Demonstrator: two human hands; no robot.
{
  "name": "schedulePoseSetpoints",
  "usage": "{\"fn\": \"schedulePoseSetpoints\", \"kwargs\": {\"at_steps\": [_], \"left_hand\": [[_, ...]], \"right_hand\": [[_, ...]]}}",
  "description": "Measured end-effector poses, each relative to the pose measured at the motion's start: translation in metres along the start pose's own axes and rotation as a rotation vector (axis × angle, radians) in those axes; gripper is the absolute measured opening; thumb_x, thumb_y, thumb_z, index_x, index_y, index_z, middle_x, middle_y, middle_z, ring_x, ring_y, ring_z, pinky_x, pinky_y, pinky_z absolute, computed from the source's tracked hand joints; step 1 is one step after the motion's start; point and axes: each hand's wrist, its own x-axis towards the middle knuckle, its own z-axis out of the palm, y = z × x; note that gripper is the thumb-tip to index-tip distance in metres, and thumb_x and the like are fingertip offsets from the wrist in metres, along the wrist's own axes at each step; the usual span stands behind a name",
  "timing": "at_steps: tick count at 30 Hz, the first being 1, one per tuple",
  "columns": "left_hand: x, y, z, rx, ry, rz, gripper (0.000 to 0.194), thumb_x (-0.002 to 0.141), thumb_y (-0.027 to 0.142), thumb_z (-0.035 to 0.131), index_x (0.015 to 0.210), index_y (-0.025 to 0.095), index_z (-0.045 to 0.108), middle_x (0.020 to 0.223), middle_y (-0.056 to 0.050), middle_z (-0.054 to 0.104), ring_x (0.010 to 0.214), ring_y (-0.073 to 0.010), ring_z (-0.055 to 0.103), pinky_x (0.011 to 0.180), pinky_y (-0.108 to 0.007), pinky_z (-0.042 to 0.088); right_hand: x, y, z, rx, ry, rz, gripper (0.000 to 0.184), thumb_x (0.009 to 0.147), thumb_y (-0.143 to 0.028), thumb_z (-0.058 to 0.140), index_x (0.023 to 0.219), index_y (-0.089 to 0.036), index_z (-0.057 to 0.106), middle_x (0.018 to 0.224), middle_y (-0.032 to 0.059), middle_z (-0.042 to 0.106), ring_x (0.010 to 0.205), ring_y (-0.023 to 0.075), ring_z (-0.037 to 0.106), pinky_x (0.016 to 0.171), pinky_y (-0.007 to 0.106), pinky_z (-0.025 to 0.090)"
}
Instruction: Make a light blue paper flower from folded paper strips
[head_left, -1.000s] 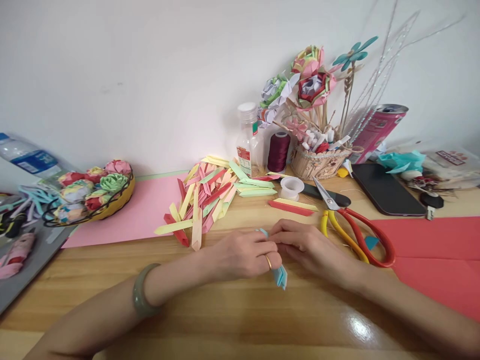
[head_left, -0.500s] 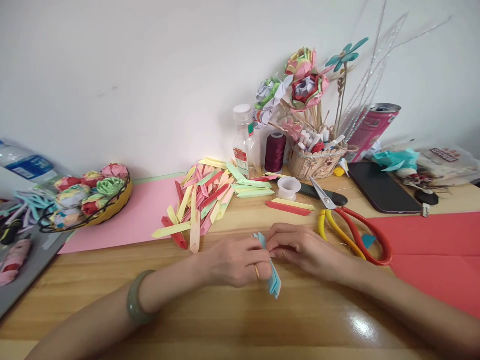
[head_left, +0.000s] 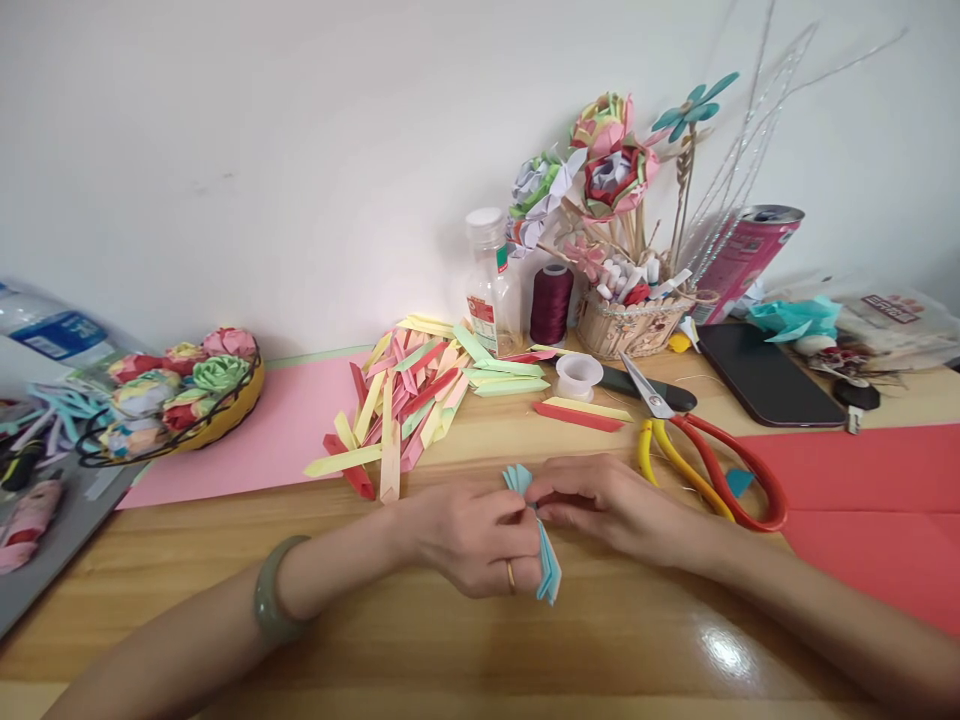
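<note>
On the far left, a plastic bottle, cut off by the frame, lies near a basket of paper flowers, while at near center a person's left hand grips a pleated blue paper, its middle hidden by fingers. The right hand draws its fingertips narrowly together there, their hold too obscured to make out; farther right, scissors lie near cropped red paper.

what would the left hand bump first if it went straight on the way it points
Probably the right hand, just across the blue paper that the left hand holds, though depth is unclear.
</note>
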Motion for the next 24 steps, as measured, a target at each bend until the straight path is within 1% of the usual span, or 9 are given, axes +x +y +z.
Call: {"fn": "schedulePoseSetpoints", "kwargs": {"at_steps": [4,7,9,11,13,15,18,21,24], "left_hand": [[-0.0002,-0.0003,0.0017,-0.025,-0.07,0.055,0.014,0.078,0.017,0.044,0.066,0.022,0.05,0.072,-0.001,0.062,0.055,-0.0127,0.049,0.047,-0.025,0.036],[0.0009,-0.0019,0.0019,-0.078,-0.038,0.066,0.014,0.077,0.017,0.047,0.064,0.021,0.048,0.069,-0.001,0.06,0.052,-0.0127,0.047,0.043,-0.026,0.033],[0.0009,-0.0034,0.0024,-0.083,0.0,0.088,0.015,0.077,0.017,0.048,0.062,0.021,0.046,0.068,-0.002,0.058,0.051,-0.0129,0.046,0.042,-0.027,0.032],[0.0,-0.0048,0.0031,-0.076,0.012,0.112,0.017,0.077,0.017,0.049,0.061,0.021,0.046,0.066,-0.001,0.058,0.05,-0.0125,0.046,0.042,-0.026,0.033],[-0.0012,-0.0056,0.0037,-0.052,-0.001,0.136,0.017,0.077,0.017,0.048,0.061,0.021,0.047,0.065,-0.001,0.057,0.049,-0.012,0.045,0.042,-0.026,0.033],[-0.0023,-0.006,0.0041,-0.035,-0.035,0.142,0.017,0.077,0.017,0.047,0.061,0.022,0.048,0.065,0.0,0.058,0.05,-0.0118,0.045,0.041,-0.025,0.032],[-0.0034,-0.0062,0.0043,-0.072,-0.158,0.119,0.015,0.077,0.018,0.046,0.064,0.023,0.051,0.071,-0.001,0.06,0.053,-0.0125,0.048,0.042,-0.025,0.033],[-0.0045,-0.0064,0.0048,-0.122,-0.271,0.09,0.014,0.077,0.018,0.045,0.067,0.024,0.053,0.074,-0.001,0.061,0.054,-0.0129,0.049,0.042,-0.026,0.034],[-0.0056,-0.006,0.0058,-0.145,-0.235,0.082,0.014,0.077,0.018,0.044,0.067,0.024,0.052,0.073,-0.002,0.06,0.055,-0.0132,0.05,0.043,-0.026,0.035]], "right_hand": [[0.0011,-0.0033,-0.0007,-0.11,-0.032,0.024,0.017,0.085,-0.014,0.046,0.088,-0.017,0.063,0.08,0.0027,0.066,0.072,0.0124,0.059,0.065,0.023,0.043],[0.0013,-0.0033,0.0026,-0.194,-0.008,0.056,0.016,0.077,-0.009,0.05,0.08,-0.017,0.063,0.072,0.0006,0.064,0.063,0.012,0.057,0.058,0.022,0.041],[0.0009,-0.0022,0.0044,-0.193,0.034,0.086,0.014,0.072,-0.008,0.051,0.075,-0.017,0.061,0.065,-0.0012,0.062,0.056,0.0105,0.054,0.053,0.02,0.039],[-0.0002,-0.001,0.0043,-0.182,0.08,0.125,0.012,0.072,-0.008,0.05,0.075,-0.017,0.058,0.063,-0.0017,0.061,0.054,0.0096,0.053,0.051,0.019,0.039],[-0.0016,-0.0012,0.0019,-0.174,0.102,0.152,0.011,0.075,-0.01,0.049,0.078,-0.017,0.057,0.067,-0.0012,0.062,0.057,0.0096,0.055,0.053,0.019,0.041],[-0.0025,-0.003,-0.0012,-0.163,0.075,0.132,0.014,0.079,-0.012,0.048,0.084,-0.017,0.059,0.074,0.0,0.063,0.063,0.0103,0.057,0.057,0.02,0.043],[-0.0022,-0.0063,-0.0043,-0.148,-0.005,0.044,0.02,0.083,-0.014,0.047,0.095,-0.018,0.062,0.085,0.0034,0.063,0.074,0.0124,0.058,0.065,0.023,0.045],[-0.0006,-0.0068,-0.0044,-0.145,-0.041,0.007,0.021,0.085,-0.014,0.047,0.097,-0.017,0.063,0.091,0.0048,0.063,0.082,0.0137,0.059,0.071,0.024,0.046],[0.0009,-0.006,-0.004,-0.15,-0.061,0.007,0.021,0.085,-0.013,0.047,0.098,-0.018,0.063,0.094,0.0044,0.064,0.086,0.0142,0.059,0.075,0.025,0.045]]}}
